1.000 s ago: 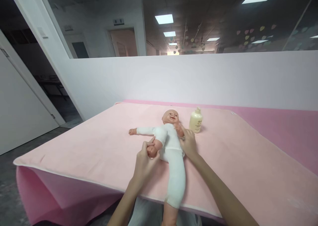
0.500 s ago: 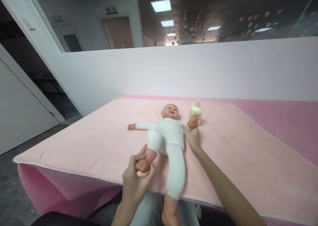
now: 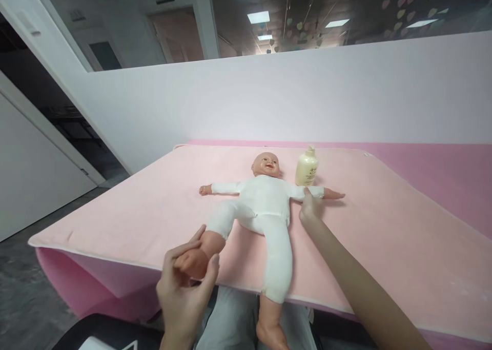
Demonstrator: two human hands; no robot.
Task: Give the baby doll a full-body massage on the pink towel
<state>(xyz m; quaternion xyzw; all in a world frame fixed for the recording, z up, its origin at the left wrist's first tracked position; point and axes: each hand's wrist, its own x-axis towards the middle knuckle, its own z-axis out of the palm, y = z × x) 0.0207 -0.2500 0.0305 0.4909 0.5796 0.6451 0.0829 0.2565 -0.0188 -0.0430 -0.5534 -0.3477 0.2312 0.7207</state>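
A baby doll point(image 3: 269, 199) with a white cloth body lies on its back, head away from me, its arms spread wide. My left hand point(image 3: 186, 281) is closed around the doll's foot at the left, with that leg bent outward and raised. My right hand point(image 3: 311, 206) grips the white sleeve of the doll's arm on the right, its thumb on top and its other fingers mostly hidden. Behind that arm stands a pale yellow pump bottle point(image 3: 306, 168). The doll's other leg hangs over the table's front edge.
A pink blanket point(image 3: 146, 201) covers the table and drapes over the front left corner. Beyond it rises a white wall point(image 3: 246, 99) with a window above. My lap shows below the edge, beside a black seat point(image 3: 111, 329) holding a white object.
My left hand has moved left and nearer with the doll's foot, spreading the leg. The doll's right-side arm, bent up before, now lies straight out, with my right hand shifted slightly right.
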